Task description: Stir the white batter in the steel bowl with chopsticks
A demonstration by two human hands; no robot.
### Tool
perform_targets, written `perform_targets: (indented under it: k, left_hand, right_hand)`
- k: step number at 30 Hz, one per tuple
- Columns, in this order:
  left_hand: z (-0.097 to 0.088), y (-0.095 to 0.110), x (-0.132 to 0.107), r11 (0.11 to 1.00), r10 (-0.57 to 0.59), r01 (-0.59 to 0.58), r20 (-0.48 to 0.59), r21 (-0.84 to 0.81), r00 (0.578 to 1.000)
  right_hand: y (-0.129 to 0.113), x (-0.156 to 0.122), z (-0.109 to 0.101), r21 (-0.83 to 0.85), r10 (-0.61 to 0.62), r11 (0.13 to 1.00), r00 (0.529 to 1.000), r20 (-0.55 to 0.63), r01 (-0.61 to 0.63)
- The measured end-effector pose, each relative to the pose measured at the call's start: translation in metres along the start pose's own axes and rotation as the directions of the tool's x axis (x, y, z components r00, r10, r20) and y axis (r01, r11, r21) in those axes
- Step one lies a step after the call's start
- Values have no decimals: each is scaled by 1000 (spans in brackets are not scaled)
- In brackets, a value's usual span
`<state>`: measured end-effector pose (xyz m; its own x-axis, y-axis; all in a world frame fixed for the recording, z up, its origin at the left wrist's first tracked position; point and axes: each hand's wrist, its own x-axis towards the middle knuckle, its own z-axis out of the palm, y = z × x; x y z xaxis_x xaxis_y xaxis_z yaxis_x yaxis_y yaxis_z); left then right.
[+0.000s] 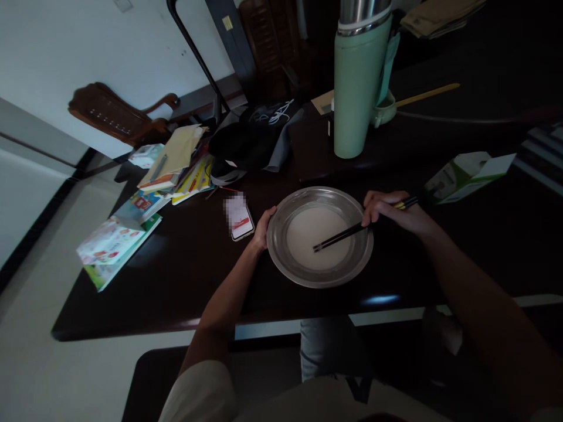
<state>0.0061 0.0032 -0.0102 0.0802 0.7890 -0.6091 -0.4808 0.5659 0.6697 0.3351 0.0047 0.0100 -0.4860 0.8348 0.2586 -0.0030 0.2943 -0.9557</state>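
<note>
A round metal plate (281, 258) holding a pale, milky liquid sits on the dark table (185, 275) in front of me. My left hand (263, 230) grips the plate's left rim, fingers curled over the edge. My right hand (389, 210) is closed on a pair of black chopsticks (341, 236), whose tips rest in the liquid near the plate's middle.
A phone (240, 219) lies just left of the plate. A tall green thermos (358, 82) stands behind it. Books and papers (145, 199) are scattered at the left, dark cloth (250, 140) behind, a green-white carton (466, 176) at the right. A wooden chair (118, 114) stands by the wall.
</note>
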Motion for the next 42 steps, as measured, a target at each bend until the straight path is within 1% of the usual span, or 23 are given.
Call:
perform_targets:
  k: [2,4,7,8,10,12,14,15,17,19,21,22,24,26,27,29,31,33,34,36,39,40,42]
  left_hand:
    - [1,0,0,1000,-10,10,-17,-9,1000]
    - [1,0,-1,1000,-27,27,-13,-15,1000]
    - [1,0,-1,999,-44,44,-3,-26,999]
    - [1,0,-1,999,-44,43,-9,-31,999]
    - [1,0,-1,998,-40,39,-25,-39,999]
    - [1,0,0,998,-42,41,-27,-40,999]
    - [0,0,0,998,-51,50,-17,-35,999]
    - [0,0,1,998,-52,52,-11,-33,999]
    - [-1,0,1,998,-49,49,-3,-31,999]
    - [-1,0,0,999,-45,45,2,-26,999]
    - [-1,0,0,999,-48,48,5,-19,999]
    - [-1,0,0,999,-49,49,6,-18,999]
    - [0,0,-1,999,-45,45,3,-23,999]
    - [1,0,-2,999,-42,42,-4,-30,999]
    - [1,0,-1,999,-40,40,-8,-33,999]
    - [1,-1,-1,999,-36,36,-13,-33,999]
    - [0,-1,0,999,-32,31,-11,-32,999]
    - [-1,-1,1,999,-33,33,-5,-29,999]
    - [-2,-1,1,999,-34,34,-1,-26,999]
    - [-2,-1,1,999,-35,35,1,-19,999]
    - [-2,-1,1,999,-41,41,-7,-11,999]
    - [-2,-1,1,999,-44,44,-8,-11,999]
    - [-3,-1,2,999,-46,46,-12,-19,999]
  right_hand:
    - [-1,1,1,-35,-4,999,1000,-13,3]
    - [0,1,0,-47,-12,999,997,-79,8]
    - [1,0,-4,0,-30,1000,987,-159,31]
    - [1,-1,-5,22,-35,999,987,-157,39]
    - [1,-1,-4,48,-36,998,994,-102,42]
    - [0,-1,-1,35,-23,999,999,-25,24]
    - [-1,0,2,-4,-8,1000,1000,11,8]
    - [-1,1,3,-23,-4,1000,1000,0,4]
    - [0,1,2,-41,-11,999,998,-65,9]
    - [1,1,-2,-19,-30,999,988,-152,28]
    - [2,-1,-4,25,-44,998,981,-189,50]
    - [2,-1,-5,47,-45,997,983,-179,54]
    - [1,-2,-4,61,-29,997,994,-105,36]
    - [0,-1,0,36,-5,999,1000,-25,6]
    - [-1,0,1,15,3,1000,1000,-6,-3]
    - [-2,1,2,-32,6,999,1000,-24,-7]
    - [-1,1,0,-48,-13,999,995,-103,8]
    - [1,0,-3,-18,-30,999,983,-180,28]
    - [1,-1,-4,10,-35,999,980,-195,38]
    - [1,-2,-5,54,-32,998,987,-157,41]
    - [-1,-1,0,34,-6,999,999,-34,8]
    - [-2,0,2,13,4,1000,1000,-14,-4]
    - [-3,1,4,-26,14,1000,999,-33,-15]
